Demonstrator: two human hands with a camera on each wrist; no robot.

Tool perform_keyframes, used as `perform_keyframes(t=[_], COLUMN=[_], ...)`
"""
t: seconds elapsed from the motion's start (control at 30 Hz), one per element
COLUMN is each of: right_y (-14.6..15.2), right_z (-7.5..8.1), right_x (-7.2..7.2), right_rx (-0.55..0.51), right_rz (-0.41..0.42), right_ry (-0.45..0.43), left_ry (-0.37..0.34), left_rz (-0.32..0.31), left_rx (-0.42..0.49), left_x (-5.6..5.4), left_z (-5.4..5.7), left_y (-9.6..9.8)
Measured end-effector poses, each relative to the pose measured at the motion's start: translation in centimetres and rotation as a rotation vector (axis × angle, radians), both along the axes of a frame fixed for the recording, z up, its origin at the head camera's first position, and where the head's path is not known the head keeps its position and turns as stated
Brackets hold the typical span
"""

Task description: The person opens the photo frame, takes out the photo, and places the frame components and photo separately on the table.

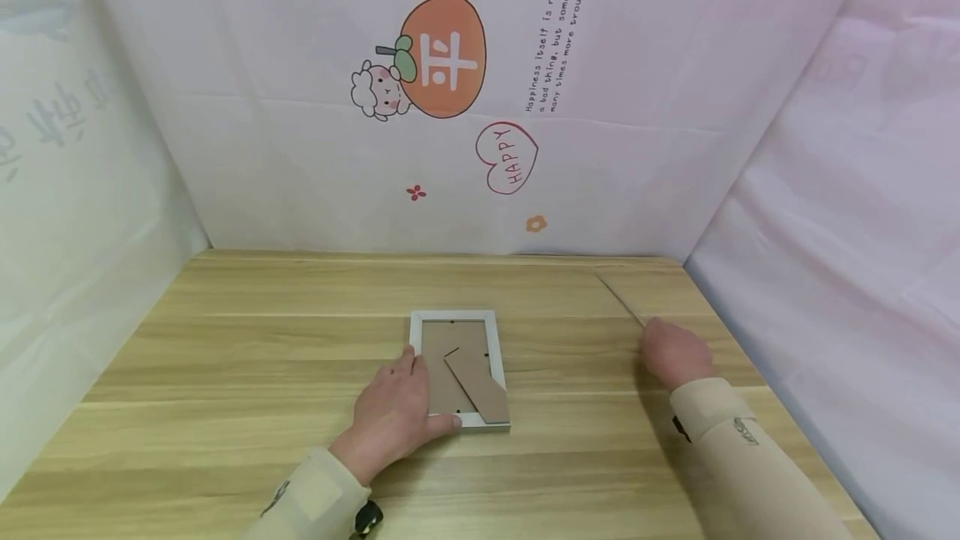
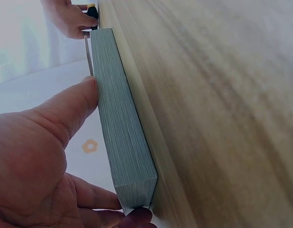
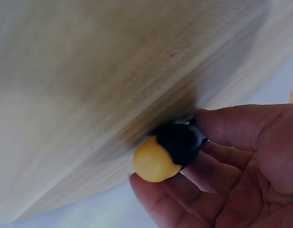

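Note:
A picture frame [image 1: 470, 340] lies face down on the wooden table, its brown backing and folded stand leg [image 1: 478, 398] upward. My left hand [image 1: 393, 411] holds its near left corner, the thumb along the near edge and the fingers at the left side. In the left wrist view, the pale, grooved side of the frame [image 2: 119, 114] runs beside the thumb. Off to the right, my right hand [image 1: 677, 352] grips a screwdriver [image 3: 158, 159] by its black and yellow handle. The thin shaft [image 1: 621, 300] points toward the back of the table, apart from the frame.
The wood-grained table [image 1: 262, 340] extends around both hands. A white printed sheet [image 1: 300, 148] stands along its back edge, with more white sheeting [image 1: 862, 232] at the right and on the left.

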State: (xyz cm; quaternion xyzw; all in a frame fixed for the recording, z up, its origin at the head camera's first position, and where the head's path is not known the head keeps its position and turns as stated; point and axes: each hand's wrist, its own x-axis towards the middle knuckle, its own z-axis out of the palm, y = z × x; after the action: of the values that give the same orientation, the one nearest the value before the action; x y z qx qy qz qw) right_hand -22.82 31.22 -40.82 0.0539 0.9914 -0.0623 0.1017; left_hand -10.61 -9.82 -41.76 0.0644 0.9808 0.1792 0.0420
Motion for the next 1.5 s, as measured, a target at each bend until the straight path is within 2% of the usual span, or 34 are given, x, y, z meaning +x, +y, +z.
perform_keyframes(t=[0.4, 0.83, 1.17, 1.5], right_y=[0.1, -0.5, -1.6, -2.2], right_z=[-0.4, 0.0, 0.3, 0.5], right_x=[0.3, 0.5, 1.0, 1.2], right_rx=[0.034, 0.065, -0.006, -0.070], right_rz=[0.053, 0.084, 0.086, 0.100], right_ry=[0.068, 0.041, 0.092, 0.098], left_ry=[-0.003, 0.008, 0.010, 0.009], left_rz=[-0.007, -0.021, -0.023, -0.025], left_rx=[-0.026, -0.031, -0.042, -0.042], left_x=[-0.1, -0.1, -0.2, -0.3], left_z=[-0.1, -0.1, 0.1, 0.1], left_y=[0.1, 0.1, 0.1, 0.1])
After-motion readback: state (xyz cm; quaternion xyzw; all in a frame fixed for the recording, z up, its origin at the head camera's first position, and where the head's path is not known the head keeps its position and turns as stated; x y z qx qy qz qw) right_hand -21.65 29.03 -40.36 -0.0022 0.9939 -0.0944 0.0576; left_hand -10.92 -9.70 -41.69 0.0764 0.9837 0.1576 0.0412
